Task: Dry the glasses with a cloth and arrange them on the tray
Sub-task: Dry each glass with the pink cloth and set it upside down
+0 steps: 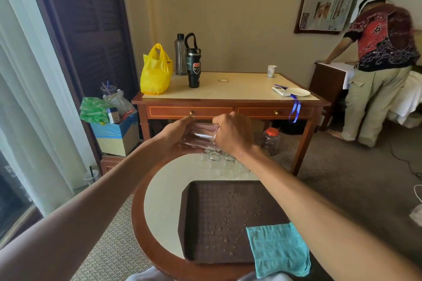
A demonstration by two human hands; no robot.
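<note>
Both hands are up over the far edge of the round cream-topped worktop with a wooden rim, clamped on one clear glass tumbler that lies on its side between them. The left hand cups the base end from below, and the right hand is curled in a fist at the mouth end; whether its fingers reach inside the rim cannot be told.

Just below the held tumbler, a cluster of clear glasses stands on the worktop beyond the dark brown rectangular tray. The tray carries no glasses, only scattered water drops. The folded teal cloth lies on the tray's near right corner, overhanging the worktop's edge and untouched by either hand.

Behind stands a wooden desk with two drawers, carrying a yellow plastic bag and a black insulated flask. At the far right a person in a red patterned shirt bends away.
</note>
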